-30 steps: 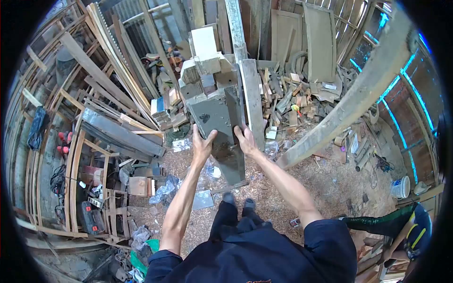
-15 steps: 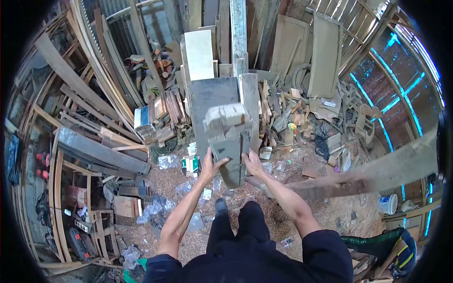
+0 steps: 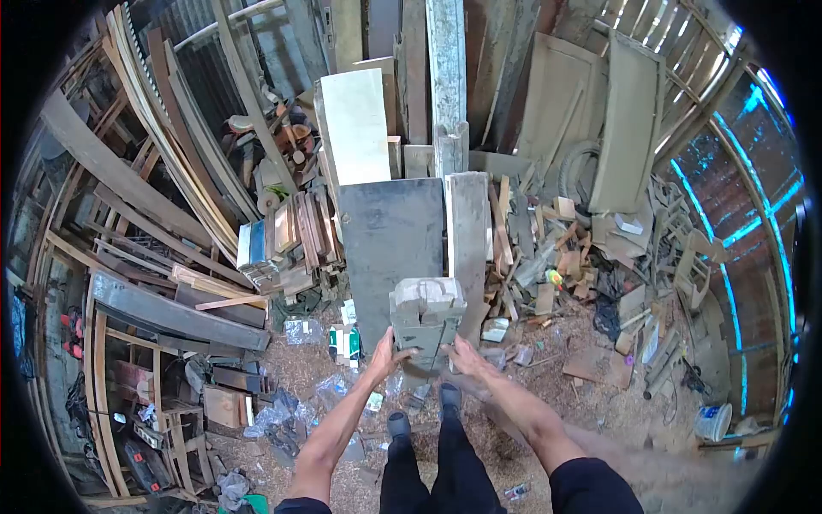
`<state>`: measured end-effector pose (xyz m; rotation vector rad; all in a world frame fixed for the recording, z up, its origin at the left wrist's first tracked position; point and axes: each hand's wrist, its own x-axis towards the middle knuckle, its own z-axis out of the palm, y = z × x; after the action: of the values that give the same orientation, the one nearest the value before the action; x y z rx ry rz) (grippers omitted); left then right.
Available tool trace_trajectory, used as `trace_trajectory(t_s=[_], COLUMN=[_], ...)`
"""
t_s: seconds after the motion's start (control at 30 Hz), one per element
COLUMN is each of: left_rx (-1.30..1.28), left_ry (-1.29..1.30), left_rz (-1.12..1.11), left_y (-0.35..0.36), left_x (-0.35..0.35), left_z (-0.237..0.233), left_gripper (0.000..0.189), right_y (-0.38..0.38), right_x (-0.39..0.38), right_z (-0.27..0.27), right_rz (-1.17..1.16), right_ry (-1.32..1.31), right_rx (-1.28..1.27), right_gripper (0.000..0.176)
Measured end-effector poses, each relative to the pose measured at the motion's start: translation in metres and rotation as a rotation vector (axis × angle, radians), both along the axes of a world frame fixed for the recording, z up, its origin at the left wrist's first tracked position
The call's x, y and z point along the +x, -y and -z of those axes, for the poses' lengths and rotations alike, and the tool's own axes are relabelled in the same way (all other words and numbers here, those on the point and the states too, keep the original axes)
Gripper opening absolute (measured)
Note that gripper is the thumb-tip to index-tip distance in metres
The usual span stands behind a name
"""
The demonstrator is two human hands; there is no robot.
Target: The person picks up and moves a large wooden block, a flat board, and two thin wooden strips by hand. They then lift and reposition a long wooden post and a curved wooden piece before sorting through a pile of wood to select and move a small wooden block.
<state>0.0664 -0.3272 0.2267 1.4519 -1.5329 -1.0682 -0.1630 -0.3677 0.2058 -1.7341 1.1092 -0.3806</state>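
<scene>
Between my hands is a thick, grey, weathered piece of timber [image 3: 419, 334] with a pale, stepped end facing up. My left hand [image 3: 384, 353] grips its left side, the thumb lying across the near face. On the opposite side, my right hand [image 3: 467, 355] is closed around the edge, its fingers partly hidden behind the wood. Just beyond the timber leans a wide dark board [image 3: 392, 227], with a narrow grey plank [image 3: 467, 231] beside it. The lower end of the timber is hard to make out above my feet.
A pale panel [image 3: 355, 124] leans behind the dark board. Wood offcuts [image 3: 556, 265] are heaped to the right, and stacked short boards [image 3: 312, 227] stand to the left. Plastic scraps [image 3: 282, 398] litter the floor. A white bucket [image 3: 712, 421] sits at far right.
The timber and my hands sit lower in view, uncovering more of the dark board. The long plank at right has swung out of its place, leaving a blur; the other person's sleeve is gone from view.
</scene>
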Motion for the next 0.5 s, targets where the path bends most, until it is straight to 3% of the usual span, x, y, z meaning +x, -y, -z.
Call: trace_trajectory(t_s=[0.1, 0.17, 0.23, 0.5], left_rx=[0.065, 0.035, 0.186, 0.169], left_ry=[-0.031, -0.044, -0.207, -0.146], left_rz=[-0.015, -0.069, -0.144, -0.233], left_y=[0.024, 0.049, 0.073, 0.169], left_x=[0.000, -0.004, -0.006, 0.003], left_z=[0.050, 0.051, 0.054, 0.101], left_gripper=[0.061, 0.060, 0.061, 0.060], right_y=[0.035, 0.057, 0.079, 0.157], right_x=[-0.003, 0.001, 0.006, 0.040], right_z=[0.062, 0.090, 0.097, 0.125], right_rz=[-0.079, -0.067, 0.036, 0.245], right_ry=[-0.134, -0.085, -0.070, -0.079], right_rx=[0.093, 0.051, 0.042, 0.135], right_gripper=[0.050, 0.051, 0.053, 0.062])
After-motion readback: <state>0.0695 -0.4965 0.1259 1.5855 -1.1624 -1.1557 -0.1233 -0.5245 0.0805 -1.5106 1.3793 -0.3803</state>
